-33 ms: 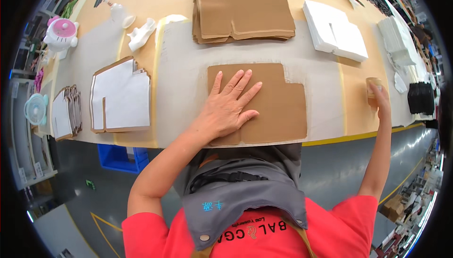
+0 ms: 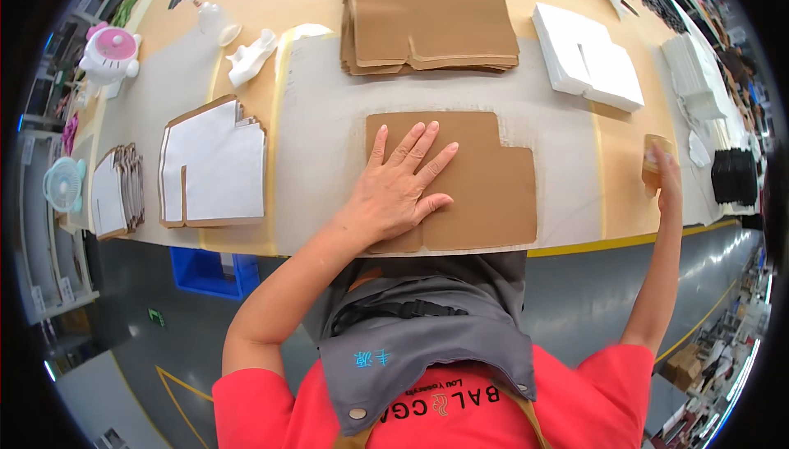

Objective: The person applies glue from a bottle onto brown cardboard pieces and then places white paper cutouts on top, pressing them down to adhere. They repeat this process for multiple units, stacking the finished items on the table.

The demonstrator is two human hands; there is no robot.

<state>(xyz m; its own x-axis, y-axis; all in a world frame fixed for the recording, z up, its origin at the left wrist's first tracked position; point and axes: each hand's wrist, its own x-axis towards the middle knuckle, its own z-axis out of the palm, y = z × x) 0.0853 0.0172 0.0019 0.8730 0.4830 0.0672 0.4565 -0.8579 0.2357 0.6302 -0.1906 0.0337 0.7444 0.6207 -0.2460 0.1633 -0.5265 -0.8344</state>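
A flat brown cardboard blank [image 2: 493, 194] lies on the pale work mat [image 2: 320, 145] at the table's near edge. My left hand [image 2: 401, 193] presses flat on its left part, fingers spread, holding nothing. Far to the right, my right hand [image 2: 667, 179] grips a small tan block [image 2: 655, 153] that rests on the tabletop near the edge, apart from the blank.
A stack of brown cardboard blanks [image 2: 427, 18] sits behind the mat. White foam pieces [image 2: 588, 59] lie at back right, white-faced blanks [image 2: 215, 163] at left. A black stack [image 2: 731, 174] stands at far right, two small fans [image 2: 109, 50] at far left, a blue bin [image 2: 205, 272] below.
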